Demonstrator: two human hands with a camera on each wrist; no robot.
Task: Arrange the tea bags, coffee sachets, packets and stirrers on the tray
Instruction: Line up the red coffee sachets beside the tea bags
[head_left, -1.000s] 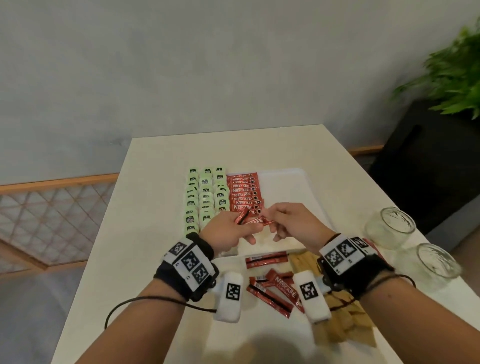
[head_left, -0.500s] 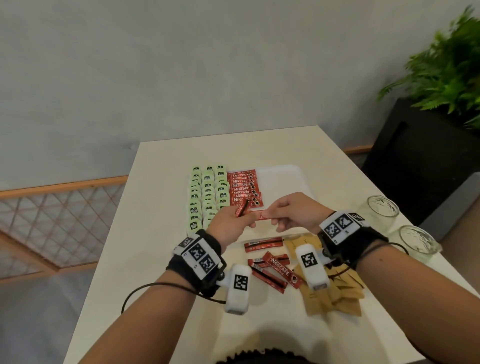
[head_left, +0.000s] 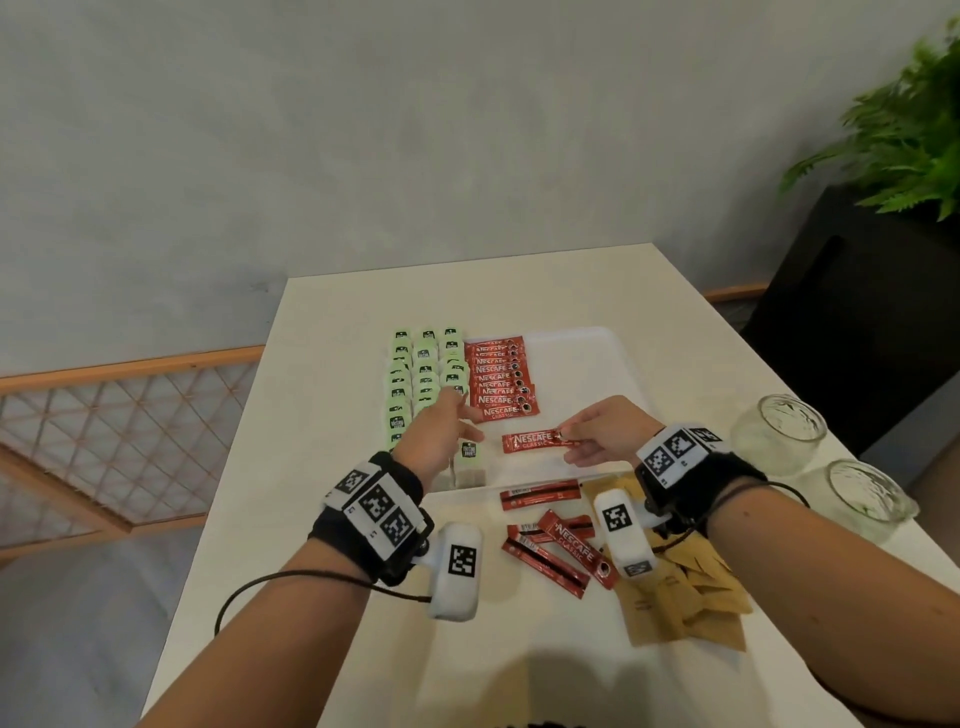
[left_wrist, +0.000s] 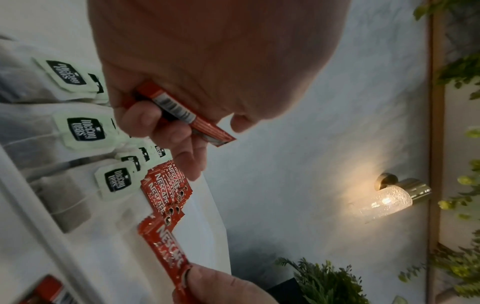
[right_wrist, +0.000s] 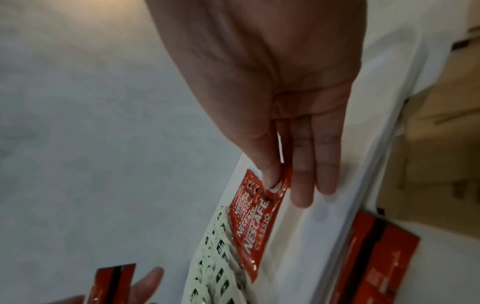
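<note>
On the white tray (head_left: 597, 358), green-tagged tea bags (head_left: 423, 374) lie in three columns, with a column of red coffee sachets (head_left: 501, 379) beside them. My right hand (head_left: 569, 436) pinches the end of one red sachet (head_left: 535, 441) between thumb and forefinger, low over the tray just in front of that column; the right wrist view shows the pinched sachet (right_wrist: 254, 232) face up. My left hand (head_left: 462, 415) hovers over the near tea bags, its fingers curled round a second red sachet (left_wrist: 182, 111), back side showing.
Several loose red sachets (head_left: 550, 545) and a pile of brown packets (head_left: 685, 597) lie on the table in front of the tray. Two glass jars (head_left: 779, 431) (head_left: 862, 493) stand at the right edge. A dark planter with a fern (head_left: 893, 145) is beyond the table's right side.
My hands, close together over the sachet column before, have parted. The right hand has drawn its sachet to the right and nearer me. The left hand keeps its sachet.
</note>
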